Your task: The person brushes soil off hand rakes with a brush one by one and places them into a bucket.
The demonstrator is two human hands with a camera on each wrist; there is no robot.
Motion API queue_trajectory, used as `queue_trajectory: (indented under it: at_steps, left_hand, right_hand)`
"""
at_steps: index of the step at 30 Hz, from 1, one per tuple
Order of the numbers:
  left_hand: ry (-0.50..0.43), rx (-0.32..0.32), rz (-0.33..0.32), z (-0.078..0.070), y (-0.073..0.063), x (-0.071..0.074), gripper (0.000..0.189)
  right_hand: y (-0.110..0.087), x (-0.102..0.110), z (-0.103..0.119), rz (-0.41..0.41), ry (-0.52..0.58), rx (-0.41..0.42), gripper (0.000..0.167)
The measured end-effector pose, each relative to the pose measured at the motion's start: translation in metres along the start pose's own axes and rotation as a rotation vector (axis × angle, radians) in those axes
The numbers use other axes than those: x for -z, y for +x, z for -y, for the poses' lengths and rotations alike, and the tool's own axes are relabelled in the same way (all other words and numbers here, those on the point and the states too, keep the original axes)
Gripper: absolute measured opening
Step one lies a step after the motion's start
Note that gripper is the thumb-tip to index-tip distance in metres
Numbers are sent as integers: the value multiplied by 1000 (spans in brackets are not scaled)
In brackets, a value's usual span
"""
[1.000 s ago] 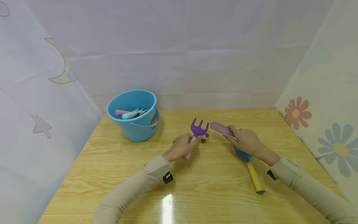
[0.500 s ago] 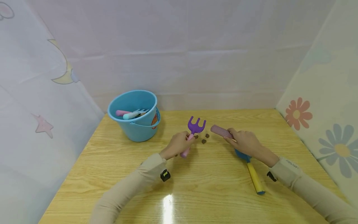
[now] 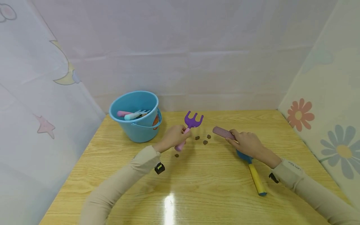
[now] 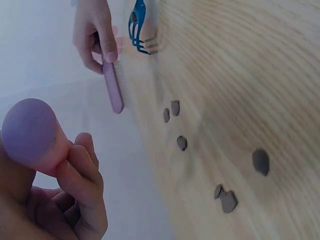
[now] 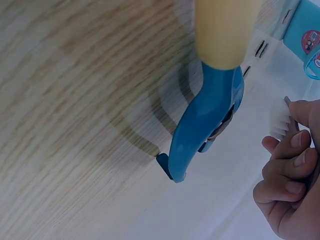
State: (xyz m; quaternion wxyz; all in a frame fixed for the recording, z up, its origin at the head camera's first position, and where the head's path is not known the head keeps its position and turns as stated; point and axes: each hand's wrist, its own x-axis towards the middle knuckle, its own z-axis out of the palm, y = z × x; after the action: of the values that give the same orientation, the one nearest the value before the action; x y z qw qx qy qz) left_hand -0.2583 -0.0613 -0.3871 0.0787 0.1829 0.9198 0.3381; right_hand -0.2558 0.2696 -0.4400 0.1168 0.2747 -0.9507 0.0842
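My left hand (image 3: 173,137) grips the pink handle of a toy hand fork (image 3: 193,121), its three purple prongs raised and pointing to the far side. In the left wrist view the round handle end (image 4: 31,131) fills the near left. My right hand (image 3: 249,144) holds a mauve-backed brush (image 3: 223,132); white bristles (image 5: 281,119) show in the right wrist view. Below that hand lies a blue toy rake with a yellow handle (image 3: 256,179), its head partly hidden by the hand. A brown piece (image 5: 222,124) sits in the rake's head. Small brown pieces (image 3: 205,142) lie between the hands.
A light blue bucket (image 3: 137,132) stands tilted-looking at the back left, with a pink handle (image 3: 123,113) and a pale blue fork (image 3: 133,115) inside. Another brown piece (image 3: 176,155) lies nearer on the wooden table (image 3: 213,193). Patterned cloth walls surround three sides.
My left hand has moved left and slightly away with the fork, uncovering brown pieces on the table. My right hand and the brush have stayed nearly still.
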Motion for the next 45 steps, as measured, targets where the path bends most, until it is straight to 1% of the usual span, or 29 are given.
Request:
queue_trajectory:
  at_steps: [4, 7, 11, 14, 17, 21, 27, 32, 37, 42, 45]
  left_hand:
    - [-20, -7, 34, -4, -4, 17, 28]
    - [3, -20, 23, -6, -6, 30, 30]
    - [46, -31, -11, -7, -5, 48, 32]
    - [48, -30, -23, -7, -5, 63, 32]
    - [26, -6, -20, -7, -4, 77, 31]
    - [-15, 45, -8, -6, -4, 95, 31]
    - [-29, 82, -4, -5, -9, 114, 35]
    - [12, 96, -19, -4, -13, 130, 42]
    - [77, 90, -48, -1, -20, 148, 39]
    - [56, 106, -49, 3, -24, 164, 38]
    - [77, 121, -54, 7, -26, 170, 38]
  right_hand:
    - [1, -1, -1, -8, -2, 8, 40]
    - [1, -2, -2, -22, -5, 16, 41]
    - [2, -3, -3, -37, -18, 22, 41]
    - [2, -2, -4, -36, -24, 23, 41]
    - [2, -1, -4, -33, -19, 20, 40]
    - [3, 2, -4, -34, -14, 22, 39]
    - [5, 3, -5, -31, -9, 26, 39]
    - [6, 3, -5, -37, -20, 30, 38]
    - [7, 4, -3, -41, -21, 33, 38]
    - [7, 4, -4, -42, -15, 28, 38]
    - [8, 4, -4, -43, -17, 29, 38]
